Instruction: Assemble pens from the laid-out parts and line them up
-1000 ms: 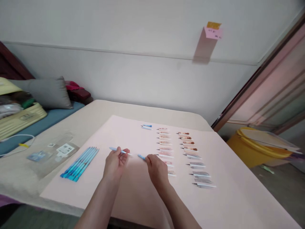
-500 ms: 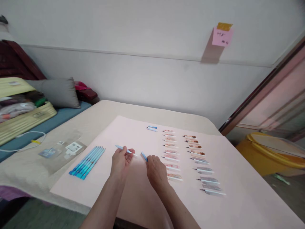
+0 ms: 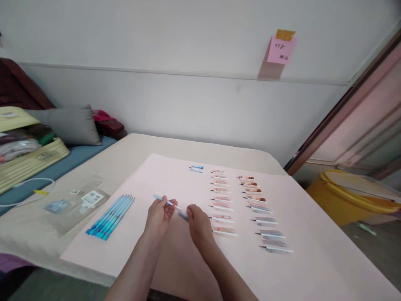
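My left hand is closed around a slim light blue pen barrel, with a thin white end sticking out toward the right. Just right of it, my right hand has its fingers closed. A short blue pen part pokes out to the left from beneath these fingers, which partly hide it. The two pieces are close but apart. Both hands are over a pale pink sheet. On its left lies a slanted row of blue pens, side by side.
Pen parts with dark tips and white tubes lie in two columns, pinkish ones and brown-to-grey ones. A blue pair lies at the back. Left are clear plastic bags, a yellow case and a grey pillow; right, a yellow bin.
My right hand has turned and come slightly left, so the blue pen part now points more sideways and sits lower. My left hand still holds the light blue barrel. The view has shifted slightly.
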Motion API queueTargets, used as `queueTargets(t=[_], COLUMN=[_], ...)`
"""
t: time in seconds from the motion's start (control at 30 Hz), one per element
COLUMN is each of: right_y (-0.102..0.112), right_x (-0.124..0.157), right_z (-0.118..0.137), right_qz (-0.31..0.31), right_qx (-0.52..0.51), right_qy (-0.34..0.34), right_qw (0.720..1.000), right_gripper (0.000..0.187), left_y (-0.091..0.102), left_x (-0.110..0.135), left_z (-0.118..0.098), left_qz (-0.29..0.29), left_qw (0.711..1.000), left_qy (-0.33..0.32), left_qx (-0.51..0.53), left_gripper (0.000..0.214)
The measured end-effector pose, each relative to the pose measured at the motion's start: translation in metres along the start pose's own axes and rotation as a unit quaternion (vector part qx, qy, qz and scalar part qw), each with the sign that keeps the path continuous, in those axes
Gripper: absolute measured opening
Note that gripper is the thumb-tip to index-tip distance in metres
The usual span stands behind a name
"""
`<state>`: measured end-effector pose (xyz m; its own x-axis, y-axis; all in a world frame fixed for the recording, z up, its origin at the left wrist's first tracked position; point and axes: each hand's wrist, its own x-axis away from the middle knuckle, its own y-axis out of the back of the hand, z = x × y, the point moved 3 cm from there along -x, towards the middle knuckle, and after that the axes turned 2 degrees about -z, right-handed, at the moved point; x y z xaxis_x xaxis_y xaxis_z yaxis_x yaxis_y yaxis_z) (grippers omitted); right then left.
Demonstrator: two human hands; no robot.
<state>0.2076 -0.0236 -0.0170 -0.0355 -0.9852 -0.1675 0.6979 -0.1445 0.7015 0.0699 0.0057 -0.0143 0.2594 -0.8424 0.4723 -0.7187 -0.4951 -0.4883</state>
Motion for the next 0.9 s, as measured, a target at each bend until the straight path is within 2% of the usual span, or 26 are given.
queueTargets(t=[0.03,0.13,0.17,0.23,0.37,0.57,0.77,0.83,0.9], right_y=[0.002,0.001,0.001,0.001,0.008,0.020,0.025,0.024,0.023], right_x=[-0.001,-0.003,-0.003,-0.003,0.001,0.008,0.009,0.009,0.010], right_z=[0.001,0.004,0.004,0.002,0.002,0.013,0.014,0.013,0.013], right_qz=[0.012,0.066,0.072,0.067,0.026,-0.028,-0.089,-0.098,-0.100], right_qx=[-0.099,-0.320,-0.352,-0.370,-0.299,-0.146,-0.015,0.006,0.012], right_qy=[-0.042,-0.124,-0.136,-0.138,-0.083,-0.002,0.103,0.120,0.127], right_qw=[0.994,0.937,0.923,0.916,0.950,0.989,0.991,0.988,0.987], right_gripper=[0.026,0.030,0.027,0.021,0.019,0.022,0.028,0.029,0.029], left_y=[-0.001,-0.007,-0.008,-0.010,-0.009,0.000,0.003,-0.001,-0.009], left_x=[0.000,0.005,0.007,0.010,0.008,-0.001,-0.002,0.004,0.013], left_z=[0.001,0.005,0.007,0.009,0.010,0.005,-0.002,-0.001,0.003], left_qz=[0.008,0.049,0.063,0.081,0.074,0.018,-0.001,0.017,0.061], left_qw=[1.000,0.999,0.998,0.996,0.997,0.999,0.998,0.999,0.998], left_qy=[-0.002,-0.012,-0.013,-0.012,-0.006,-0.001,-0.017,-0.006,0.016], left_qx=[-0.002,-0.013,-0.018,-0.023,-0.001,0.043,0.054,0.039,0.013], left_gripper=[0.006,0.007,0.007,0.009,0.008,0.005,0.005,0.005,0.006])
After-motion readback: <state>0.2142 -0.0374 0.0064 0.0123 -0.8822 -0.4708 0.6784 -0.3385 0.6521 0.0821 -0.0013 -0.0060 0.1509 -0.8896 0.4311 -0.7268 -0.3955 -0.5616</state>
